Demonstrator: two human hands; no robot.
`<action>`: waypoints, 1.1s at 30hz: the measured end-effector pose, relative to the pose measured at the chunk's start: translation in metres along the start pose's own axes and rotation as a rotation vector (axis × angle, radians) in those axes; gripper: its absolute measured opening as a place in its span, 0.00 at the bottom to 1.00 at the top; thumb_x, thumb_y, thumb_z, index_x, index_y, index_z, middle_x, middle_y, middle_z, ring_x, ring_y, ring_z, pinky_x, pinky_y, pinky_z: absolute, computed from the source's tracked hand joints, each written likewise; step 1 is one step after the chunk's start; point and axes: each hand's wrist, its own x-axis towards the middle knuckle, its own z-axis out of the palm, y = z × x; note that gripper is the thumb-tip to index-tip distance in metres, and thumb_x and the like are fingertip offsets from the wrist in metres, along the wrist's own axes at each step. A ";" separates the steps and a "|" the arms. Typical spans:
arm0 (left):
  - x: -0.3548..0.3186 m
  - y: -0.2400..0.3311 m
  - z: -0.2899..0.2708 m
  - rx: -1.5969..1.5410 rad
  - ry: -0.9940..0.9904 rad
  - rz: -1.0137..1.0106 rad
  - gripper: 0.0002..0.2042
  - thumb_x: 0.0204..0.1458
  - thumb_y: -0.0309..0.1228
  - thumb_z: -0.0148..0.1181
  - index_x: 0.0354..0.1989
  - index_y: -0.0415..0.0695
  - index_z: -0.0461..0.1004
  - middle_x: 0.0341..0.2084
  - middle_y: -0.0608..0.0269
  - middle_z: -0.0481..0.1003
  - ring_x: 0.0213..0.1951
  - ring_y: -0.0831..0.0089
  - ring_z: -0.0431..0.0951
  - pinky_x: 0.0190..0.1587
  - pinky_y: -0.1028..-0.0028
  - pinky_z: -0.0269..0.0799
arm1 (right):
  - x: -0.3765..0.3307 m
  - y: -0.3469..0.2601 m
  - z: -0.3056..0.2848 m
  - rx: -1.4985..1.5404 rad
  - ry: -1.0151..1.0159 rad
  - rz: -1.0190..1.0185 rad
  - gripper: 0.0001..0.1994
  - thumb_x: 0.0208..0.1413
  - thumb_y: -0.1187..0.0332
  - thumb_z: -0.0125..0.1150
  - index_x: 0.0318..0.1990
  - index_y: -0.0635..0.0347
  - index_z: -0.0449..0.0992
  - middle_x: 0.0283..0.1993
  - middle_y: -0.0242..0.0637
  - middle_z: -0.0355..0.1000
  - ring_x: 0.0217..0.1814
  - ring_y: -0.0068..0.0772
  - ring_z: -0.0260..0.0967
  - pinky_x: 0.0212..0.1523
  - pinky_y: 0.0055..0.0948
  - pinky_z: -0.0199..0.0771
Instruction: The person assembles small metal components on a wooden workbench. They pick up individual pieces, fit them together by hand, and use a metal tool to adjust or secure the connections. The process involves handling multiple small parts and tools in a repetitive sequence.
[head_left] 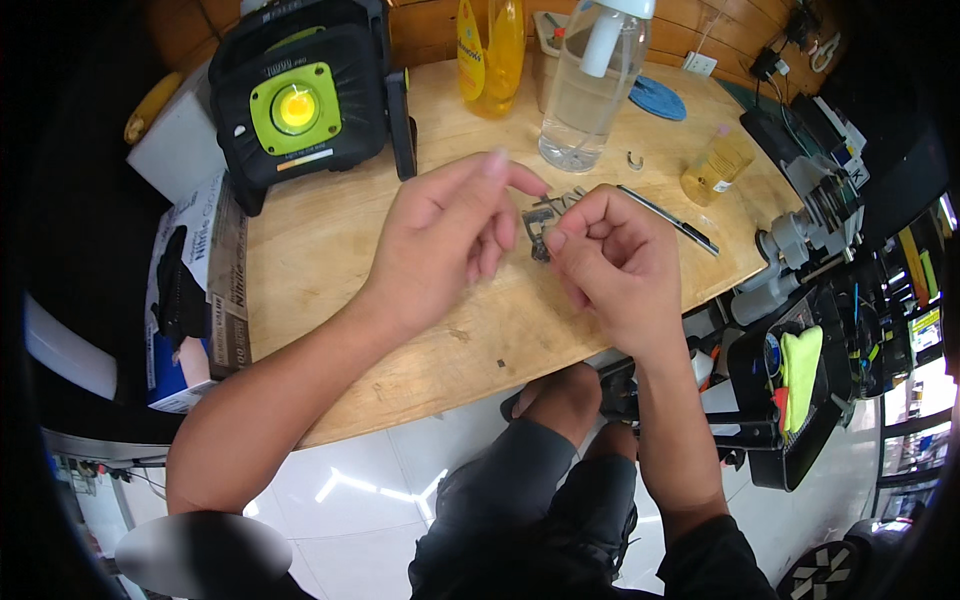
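**Small metal part held over a round wooden counter**

Item: small metal part (541, 228), dark grey, angular, with a bright silvery end; held above the middle of the counter (330, 250), between both hands. Finer shape too small to tell.

Left hand (440, 235): grip partly curled, thumb and forefinger extended toward the part's upper end; contact cannot be told.

Right hand (610, 250): grip closed, thumb and forefinger pinching the part's lower end.

Counter: pale wood, smooth, visible grain, curved edge.

Surroundings: black work light (295, 100) with lime-green round face, far left; clear plastic spray bottle (590, 90), cylindrical, behind the hands; amber bottle (492, 55) beside it; slim metal tool (668, 218), right of the hands; cardboard glove box (195, 290) at the left edge.
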 end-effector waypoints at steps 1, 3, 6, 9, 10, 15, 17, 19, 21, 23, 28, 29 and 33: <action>0.000 -0.001 -0.001 0.029 -0.032 -0.009 0.19 0.71 0.43 0.49 0.48 0.38 0.77 0.24 0.70 0.72 0.23 0.84 0.70 0.26 0.81 0.65 | 0.000 0.002 0.001 -0.024 -0.008 -0.021 0.03 0.60 0.79 0.61 0.36 0.67 0.73 0.30 0.28 0.73 0.25 0.08 0.65 0.24 0.13 0.61; -0.002 -0.007 -0.002 0.094 -0.064 -0.005 0.20 0.71 0.44 0.47 0.48 0.37 0.77 0.24 0.69 0.72 0.22 0.83 0.69 0.25 0.81 0.64 | -0.002 0.004 0.004 -0.044 0.001 -0.012 0.03 0.60 0.79 0.62 0.35 0.67 0.73 0.30 0.27 0.73 0.26 0.07 0.65 0.24 0.12 0.61; -0.004 -0.006 -0.002 0.091 -0.052 -0.042 0.20 0.71 0.43 0.48 0.47 0.37 0.77 0.24 0.67 0.73 0.21 0.83 0.70 0.24 0.81 0.64 | -0.002 0.003 0.005 -0.079 0.011 -0.030 0.03 0.60 0.80 0.62 0.35 0.66 0.73 0.29 0.26 0.72 0.26 0.06 0.64 0.25 0.12 0.61; -0.009 -0.003 0.001 0.086 -0.036 -0.092 0.16 0.70 0.39 0.51 0.44 0.37 0.77 0.26 0.66 0.75 0.22 0.84 0.71 0.23 0.82 0.64 | -0.003 0.010 0.008 -0.089 0.036 -0.068 0.04 0.60 0.80 0.62 0.33 0.66 0.72 0.27 0.26 0.72 0.25 0.06 0.64 0.23 0.12 0.60; -0.009 -0.003 0.002 0.094 -0.035 -0.106 0.14 0.70 0.37 0.53 0.43 0.37 0.77 0.26 0.66 0.75 0.23 0.84 0.72 0.23 0.82 0.64 | -0.004 0.013 0.009 -0.088 0.046 -0.082 0.05 0.60 0.80 0.62 0.33 0.66 0.72 0.27 0.26 0.72 0.24 0.06 0.64 0.23 0.12 0.60; -0.008 -0.002 0.006 0.186 -0.023 -0.110 0.06 0.66 0.29 0.59 0.41 0.38 0.76 0.27 0.67 0.76 0.24 0.85 0.73 0.23 0.83 0.65 | -0.008 0.014 0.003 -0.272 0.001 -0.119 0.06 0.60 0.83 0.60 0.34 0.65 0.70 0.29 0.28 0.73 0.28 0.07 0.67 0.27 0.11 0.63; -0.009 -0.003 0.010 0.168 0.010 -0.109 0.05 0.66 0.28 0.59 0.41 0.39 0.76 0.27 0.67 0.76 0.25 0.85 0.73 0.24 0.83 0.66 | -0.007 0.015 0.004 -0.205 0.014 -0.115 0.06 0.60 0.83 0.60 0.34 0.65 0.70 0.29 0.29 0.74 0.28 0.08 0.68 0.27 0.11 0.65; -0.011 -0.007 0.015 0.166 0.041 -0.071 0.06 0.67 0.28 0.58 0.41 0.39 0.76 0.27 0.68 0.76 0.25 0.85 0.73 0.24 0.83 0.66 | -0.005 0.018 0.007 -0.052 0.069 -0.139 0.07 0.57 0.81 0.63 0.32 0.65 0.69 0.23 0.29 0.75 0.21 0.08 0.69 0.21 0.13 0.64; -0.012 -0.006 0.017 0.190 0.034 -0.048 0.06 0.67 0.28 0.57 0.42 0.39 0.76 0.28 0.68 0.76 0.25 0.85 0.73 0.25 0.83 0.66 | -0.007 0.017 0.004 -0.102 0.047 -0.143 0.07 0.58 0.81 0.63 0.32 0.65 0.69 0.24 0.31 0.76 0.22 0.08 0.70 0.21 0.13 0.65; -0.013 -0.006 0.017 0.211 0.029 -0.030 0.06 0.67 0.28 0.56 0.42 0.39 0.76 0.28 0.68 0.76 0.26 0.85 0.73 0.25 0.83 0.67 | -0.007 0.016 0.002 -0.128 0.028 -0.146 0.07 0.58 0.81 0.62 0.32 0.65 0.69 0.26 0.32 0.77 0.23 0.08 0.71 0.21 0.12 0.65; -0.012 -0.009 0.018 0.227 -0.003 -0.008 0.07 0.69 0.27 0.53 0.44 0.38 0.75 0.29 0.67 0.75 0.27 0.84 0.72 0.28 0.82 0.68 | -0.008 0.016 0.004 -0.081 0.022 -0.146 0.07 0.60 0.83 0.60 0.33 0.66 0.68 0.28 0.34 0.78 0.26 0.10 0.73 0.23 0.12 0.67; -0.012 -0.009 0.018 0.221 -0.006 -0.009 0.07 0.69 0.27 0.52 0.45 0.37 0.75 0.29 0.67 0.74 0.28 0.84 0.72 0.29 0.82 0.68 | -0.008 0.015 0.005 -0.062 0.034 -0.146 0.07 0.60 0.83 0.60 0.33 0.67 0.68 0.28 0.34 0.78 0.27 0.10 0.74 0.24 0.13 0.68; -0.014 -0.010 0.019 0.217 -0.007 -0.003 0.08 0.70 0.26 0.50 0.47 0.37 0.74 0.31 0.66 0.73 0.29 0.83 0.72 0.30 0.81 0.69 | -0.007 0.012 0.005 -0.033 0.050 -0.160 0.06 0.60 0.84 0.60 0.34 0.68 0.68 0.29 0.36 0.78 0.30 0.13 0.76 0.26 0.13 0.71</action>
